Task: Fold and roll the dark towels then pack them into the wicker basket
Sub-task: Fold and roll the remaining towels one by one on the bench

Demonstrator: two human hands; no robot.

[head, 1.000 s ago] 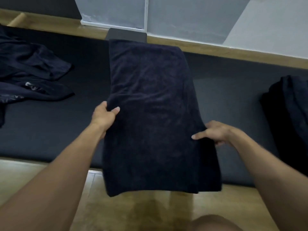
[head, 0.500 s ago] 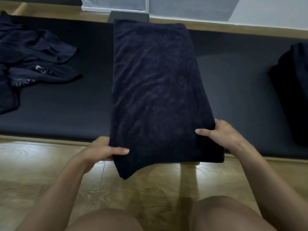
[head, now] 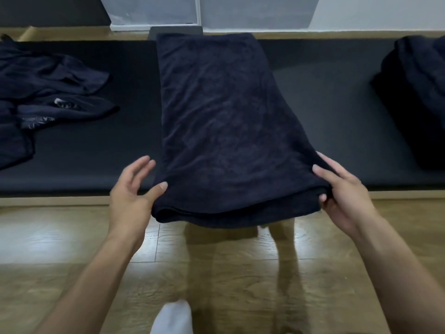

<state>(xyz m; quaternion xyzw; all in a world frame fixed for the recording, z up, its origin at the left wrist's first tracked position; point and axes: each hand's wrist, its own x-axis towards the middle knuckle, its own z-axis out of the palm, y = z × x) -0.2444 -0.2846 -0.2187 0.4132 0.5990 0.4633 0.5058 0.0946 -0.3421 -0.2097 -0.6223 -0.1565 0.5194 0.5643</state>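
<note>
Folded towel [head: 226, 131] lies as a long strip on the dark mat [head: 325, 112], running 12 to 6 o'clock. Its near end overhangs the mat edge above the wood floor [head: 72, 237]. My read: the overhang lets both hands get under the near corners, and the strip shape suits rolling from the 6 o'clock end towards 12.

Right hand [head: 344, 196] is at the towel's 4 o'clock corner, clamped on it with the thumb on top and the fingers curled underneath. The wrist is roughly in line with the forearm, which comes in from 5 o'clock.

Left hand [head: 130, 198] is at the 8 o'clock corner and not gripping. The palm faces the towel edge, the fingers are spread and clear of the cloth, and only the thumb rests on top. The forearm comes in from 7 o'clock. It looks mid-regrip, so the corners are held unevenly and the left side sags a little.

Loose dark cloths [head: 48, 92] sit at 10 o'clock and a dark heap [head: 414, 92] at 2 o'clock, both well apart from the towel. The wicker basket is not in view. Rolling has not started.
</note>
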